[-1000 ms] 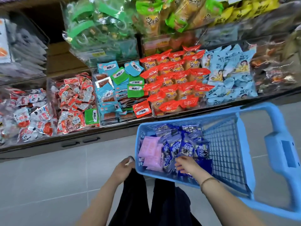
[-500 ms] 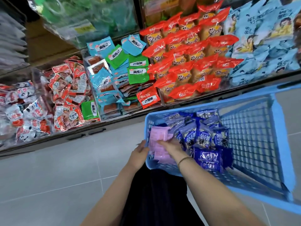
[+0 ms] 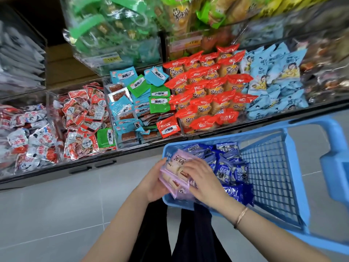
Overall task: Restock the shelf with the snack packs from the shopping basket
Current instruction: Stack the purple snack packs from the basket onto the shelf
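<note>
A blue plastic shopping basket (image 3: 268, 167) stands on the floor in front of the shelf. In its near left corner lies a stack of pink snack packs (image 3: 176, 170). My left hand (image 3: 154, 181) grips the stack's left edge. My right hand (image 3: 203, 179) presses on its top and right side, fingers curled over the packs. Several dark blue snack packs (image 3: 229, 168) are piled beside the stack. The lower packs of the stack are hidden under my hands.
The shelf holds clear bins: red packs (image 3: 209, 91), light blue packs (image 3: 273, 80), blue and green sachets (image 3: 139, 99), red-white pouches (image 3: 83, 120). A wooden gap (image 3: 62, 63) sits at upper left. Grey tiled floor (image 3: 56, 214) lies to the left. My dark trousers (image 3: 175, 233) are below.
My right hand moved from the blue packs to the pink stack. My left hand left the basket's rim and took the stack's left side. Both hands have raised the stack a little.
</note>
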{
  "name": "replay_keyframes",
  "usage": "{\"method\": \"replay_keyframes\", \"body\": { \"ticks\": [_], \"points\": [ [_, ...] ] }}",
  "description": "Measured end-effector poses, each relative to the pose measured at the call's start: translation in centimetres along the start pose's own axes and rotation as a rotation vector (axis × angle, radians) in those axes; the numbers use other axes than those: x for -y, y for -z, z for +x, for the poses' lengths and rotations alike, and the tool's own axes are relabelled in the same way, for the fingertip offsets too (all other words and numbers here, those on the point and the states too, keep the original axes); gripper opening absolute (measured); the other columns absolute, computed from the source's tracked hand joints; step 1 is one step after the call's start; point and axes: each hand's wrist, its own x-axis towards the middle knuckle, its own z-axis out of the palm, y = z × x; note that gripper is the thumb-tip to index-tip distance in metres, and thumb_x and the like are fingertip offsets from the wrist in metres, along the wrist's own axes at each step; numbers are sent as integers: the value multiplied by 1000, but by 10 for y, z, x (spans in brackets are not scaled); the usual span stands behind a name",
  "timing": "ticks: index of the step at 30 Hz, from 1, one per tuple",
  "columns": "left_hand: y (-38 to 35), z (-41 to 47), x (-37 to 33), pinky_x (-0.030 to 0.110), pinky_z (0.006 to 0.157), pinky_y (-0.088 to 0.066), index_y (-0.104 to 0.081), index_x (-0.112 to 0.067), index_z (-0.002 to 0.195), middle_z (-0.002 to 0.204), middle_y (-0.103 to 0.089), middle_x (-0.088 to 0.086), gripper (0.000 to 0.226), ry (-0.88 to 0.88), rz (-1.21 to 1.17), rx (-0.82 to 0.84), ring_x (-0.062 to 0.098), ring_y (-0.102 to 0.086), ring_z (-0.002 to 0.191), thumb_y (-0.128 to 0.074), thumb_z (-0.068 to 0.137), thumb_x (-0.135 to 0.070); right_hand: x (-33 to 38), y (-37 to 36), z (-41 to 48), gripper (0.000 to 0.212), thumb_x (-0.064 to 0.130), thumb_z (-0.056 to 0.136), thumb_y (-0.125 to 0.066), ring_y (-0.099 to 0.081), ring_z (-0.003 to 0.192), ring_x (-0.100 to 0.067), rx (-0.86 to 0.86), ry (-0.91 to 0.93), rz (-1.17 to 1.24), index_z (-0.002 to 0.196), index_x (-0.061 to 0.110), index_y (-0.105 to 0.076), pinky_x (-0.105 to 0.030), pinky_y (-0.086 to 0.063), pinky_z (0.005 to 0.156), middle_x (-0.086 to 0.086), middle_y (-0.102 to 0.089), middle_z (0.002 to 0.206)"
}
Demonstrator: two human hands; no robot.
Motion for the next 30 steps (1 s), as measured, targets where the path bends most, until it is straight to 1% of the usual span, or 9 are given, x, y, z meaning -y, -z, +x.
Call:
{"method": "replay_keyframes", "body": {
  "ticks": [5,7,10,14,16,20,23,26,30],
  "points": [
    [6,-12,0,31,74,-54,-74,-13,98,98,-73,10,32,-124,126,47,22,-69,85,-53,85,-33,3,15,-8,45,11,79,-58,-41,131,-15,142,55,83,124,10,-58,-33,-15,117,-6,-54,133],
    [5,-16,2,31,72,-54,-68,-10,105,97,-71,11,28,-157,97,62,22,-67,83,-61,83,-26,12,15,-6,28,10,89,-51,-46,119,-11,10,-42,258,114,8,-64,-26,-29,112,-6,-60,120],
    [-2,-16,12,32,74,-51,-68,-12,105,98,-68,12,28,-234,94,-25,22,-63,83,-66,78,-16,19,10,4,18,13,90,-58,-46,102,-6,-90,-246,347,107,12,-64,-35,-42,93,0,-55,108],
    [-9,-23,22,38,88,-49,-59,-10,125,117,-68,16,35,-321,197,-129,30,-64,102,-53,94,-24,12,20,18,79,33,71,-79,-28,128,-1,-10,-548,462,137,32,-36,-32,-24,112,13,-27,138],
    [-12,-29,21,38,89,-49,-58,-9,127,117,-68,16,38,-302,258,-106,32,-64,107,-43,99,-30,5,29,20,101,39,63,-83,-19,134,-1,121,-625,569,144,38,-23,-32,-21,109,19,-18,148],
    [-25,-35,12,43,102,-44,-57,-9,127,123,-65,16,46,-261,296,-30,30,-60,116,-33,101,-39,-5,36,15,61,33,73,-76,-67,101,-14,220,-751,1105,127,19,-52,-18,-54,72,7,-70,109],
    [-32,-33,5,47,104,-42,-56,-9,128,125,-63,17,55,-214,287,-25,32,-60,116,-30,99,-47,-10,32,11,46,40,77,-66,-71,90,-23,54,-939,1334,117,18,-57,-29,-58,71,1,-73,99],
    [-33,-30,0,40,89,-52,-58,-12,124,119,-67,14,64,-165,247,-21,28,-64,110,-28,93,-58,-16,30,10,29,37,86,-61,-71,90,-22,4,-1027,1401,111,23,-57,-33,-58,73,4,-74,96],
    [-33,-23,0,42,86,-54,-57,-15,126,118,-68,13,57,-156,279,21,29,-65,110,-43,90,-58,-5,27,15,37,36,86,-62,-71,87,-17,113,-936,1180,118,19,-57,-30,-58,74,2,-73,99]
  ]
}}
